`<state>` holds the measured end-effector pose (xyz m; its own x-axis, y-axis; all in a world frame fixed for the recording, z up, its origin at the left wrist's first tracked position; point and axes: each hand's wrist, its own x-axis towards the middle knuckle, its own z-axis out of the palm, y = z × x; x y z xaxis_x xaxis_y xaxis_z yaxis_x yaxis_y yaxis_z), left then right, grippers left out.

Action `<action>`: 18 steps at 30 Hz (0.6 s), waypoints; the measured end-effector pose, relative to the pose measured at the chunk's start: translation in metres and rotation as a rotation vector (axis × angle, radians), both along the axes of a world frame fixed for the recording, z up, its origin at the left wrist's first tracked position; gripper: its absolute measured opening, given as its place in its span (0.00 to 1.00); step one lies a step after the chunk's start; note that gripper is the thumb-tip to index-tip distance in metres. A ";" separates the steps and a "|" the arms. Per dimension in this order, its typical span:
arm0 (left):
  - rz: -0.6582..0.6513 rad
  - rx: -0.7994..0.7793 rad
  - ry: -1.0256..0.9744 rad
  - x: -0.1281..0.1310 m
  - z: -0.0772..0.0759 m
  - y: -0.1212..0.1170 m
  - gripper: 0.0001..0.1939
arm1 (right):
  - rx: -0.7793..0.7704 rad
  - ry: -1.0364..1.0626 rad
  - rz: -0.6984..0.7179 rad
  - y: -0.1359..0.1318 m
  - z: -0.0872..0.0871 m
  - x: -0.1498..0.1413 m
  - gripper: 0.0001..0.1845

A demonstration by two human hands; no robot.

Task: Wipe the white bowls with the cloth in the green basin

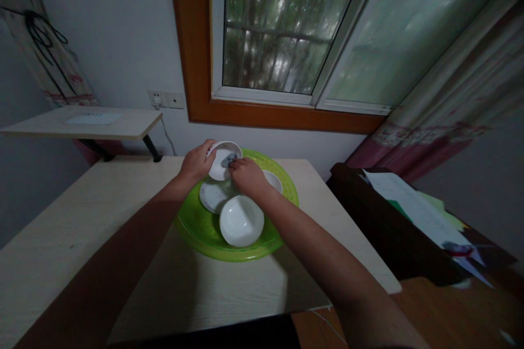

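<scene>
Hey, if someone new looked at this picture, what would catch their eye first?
Probably the bright green basin on the pale table, with white dishes inside. Over it, the left hand holds a tilted bowl, while the right hand holds a gray wad inside that bowl. Next, perhaps, the orange-brown window frame beyond the table.

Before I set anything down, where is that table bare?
Bare tabletop lies between the raised shelf and left forearm, between the green basin and the table's right edge, and this side of the basin, between left forearm and right forearm. Crowded: the basin, with bowls, a plate, and left hand and right hand above.
</scene>
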<state>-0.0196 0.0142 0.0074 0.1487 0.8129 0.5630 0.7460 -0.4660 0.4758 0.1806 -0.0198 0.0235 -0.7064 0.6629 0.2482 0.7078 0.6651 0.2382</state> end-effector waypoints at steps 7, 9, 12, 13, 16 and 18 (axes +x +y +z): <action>0.033 0.001 -0.003 -0.001 -0.002 0.001 0.21 | -0.157 0.028 0.078 -0.011 -0.002 -0.007 0.17; 0.023 -0.002 -0.012 -0.002 -0.003 0.001 0.21 | -0.192 0.104 0.141 -0.013 -0.002 -0.006 0.23; -0.001 -0.001 -0.036 -0.002 -0.003 0.002 0.21 | -0.229 0.199 0.242 -0.013 -0.003 -0.004 0.29; -0.001 0.001 -0.046 -0.002 -0.003 0.002 0.21 | -0.236 0.215 0.262 -0.013 -0.003 -0.003 0.31; 0.015 0.001 -0.064 -0.002 -0.003 0.002 0.21 | -0.221 0.217 0.266 -0.010 -0.005 -0.002 0.30; 0.017 -0.010 -0.060 -0.002 -0.003 0.002 0.21 | -0.171 0.191 0.241 -0.007 -0.006 -0.002 0.27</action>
